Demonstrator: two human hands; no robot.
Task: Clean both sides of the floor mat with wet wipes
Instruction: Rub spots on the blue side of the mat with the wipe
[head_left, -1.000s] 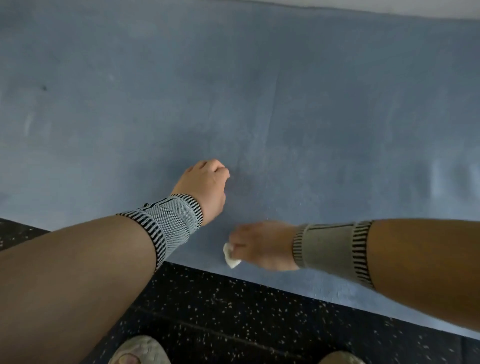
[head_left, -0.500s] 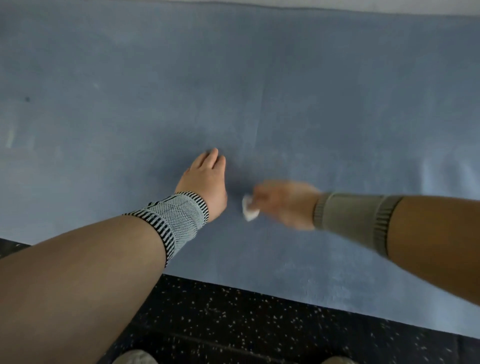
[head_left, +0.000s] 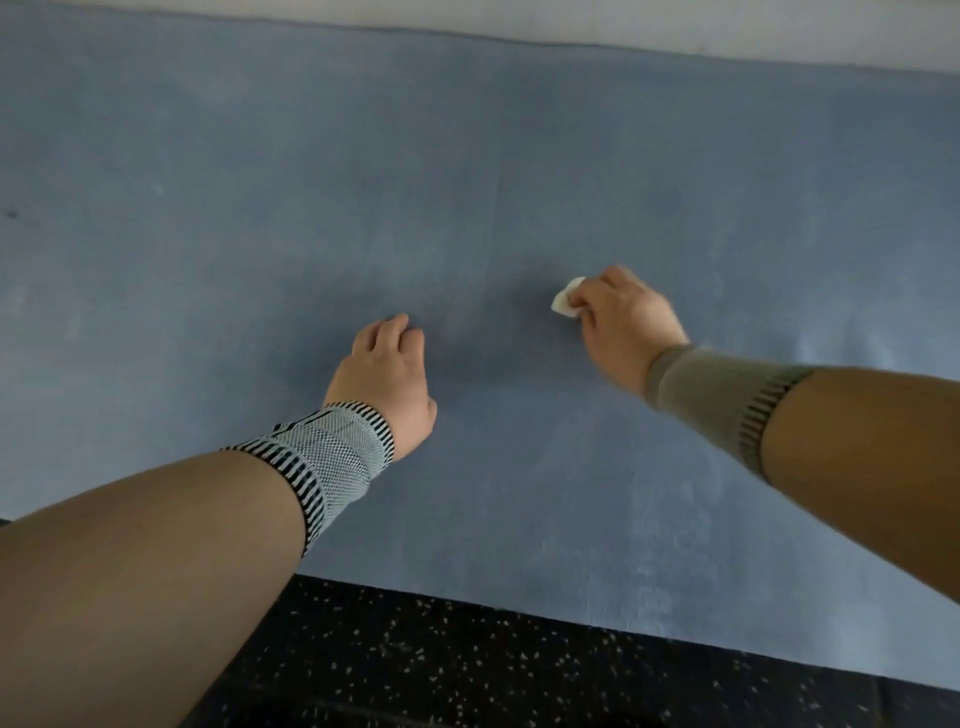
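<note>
Mid-wipe on the upper face of the blue floor mat (head_left: 519, 156), spread flat across nearly the whole view, its near edge running along the dark speckled floor (head_left: 519, 686) at 6 o'clock and its far edge meeting a pale strip (head_left: 727, 36) at 12. Right hand (head_left: 623, 327) out at about 2 o'clock from the view's centre, fingers curled round a small bunched white wet wipe (head_left: 566, 302), only a corner poking out toward 10 o'clock. Left hand (head_left: 384, 379) down on the mat near centre, fingers bent and holding nothing, seemingly bracing; whether palm or just fingertips bear weight, hard to tell from this angle. Grey striped bands on both wrists. For a good pass: keep the wipe flat and pressed, overlap strokes, work out toward 3 o'clock, refold to a fresh face once soiled, keep the brace off freshly wiped patches. Underside probably not yet done, so a flip to come.
</note>
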